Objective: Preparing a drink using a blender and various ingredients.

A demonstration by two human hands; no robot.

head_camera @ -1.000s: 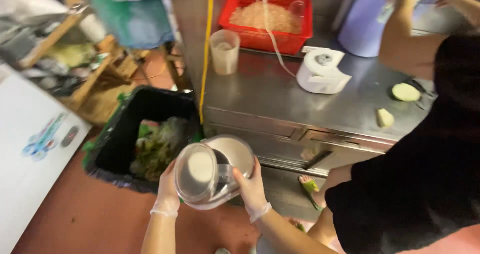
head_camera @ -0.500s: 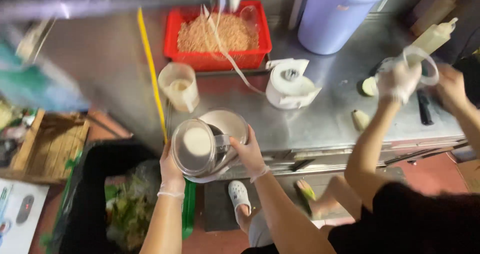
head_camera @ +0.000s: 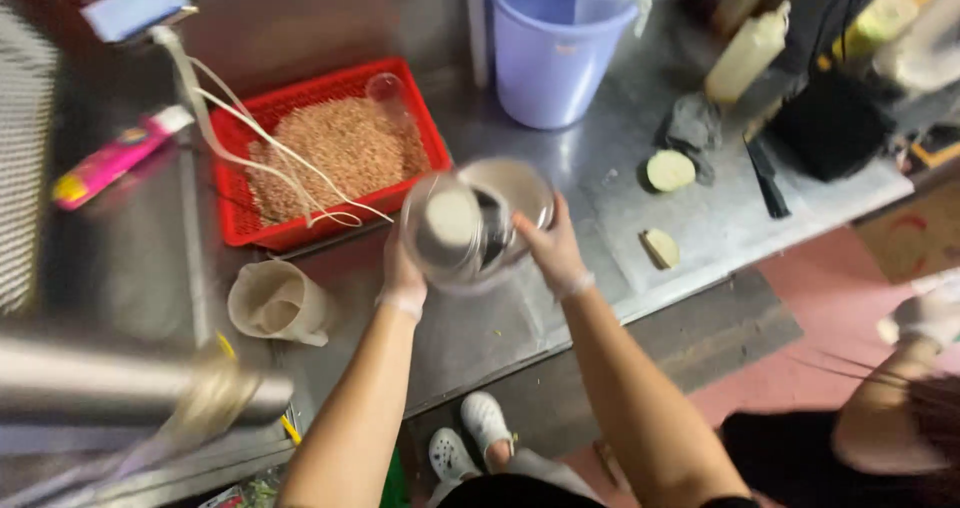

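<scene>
While both gloved hands are raised over the steel counter (head_camera: 560,183), they carry two round vessels side by side. The left hand (head_camera: 403,273) is closed on the near edge of a clear round container (head_camera: 447,231) with a pale disc showing inside it. The right hand (head_camera: 552,251) grips the near right side of a metal bowl (head_camera: 512,196), which touches or overlaps the container on its right; motion blur hides the exact join.

Far left of the vessels sits a red basket (head_camera: 330,158) filled with brown grain, white cords trailing across it and a clear cup (head_camera: 385,90) at its far corner. A cream plastic jug (head_camera: 275,303) stands on the counter near left. A lilac bucket (head_camera: 555,53) stands at the far side, a squeeze bottle (head_camera: 748,53) to its right. Two pale cut vegetable pieces (head_camera: 668,171) lie right of the bowl. Another person's gloved hand (head_camera: 925,313) shows at the right edge.
</scene>
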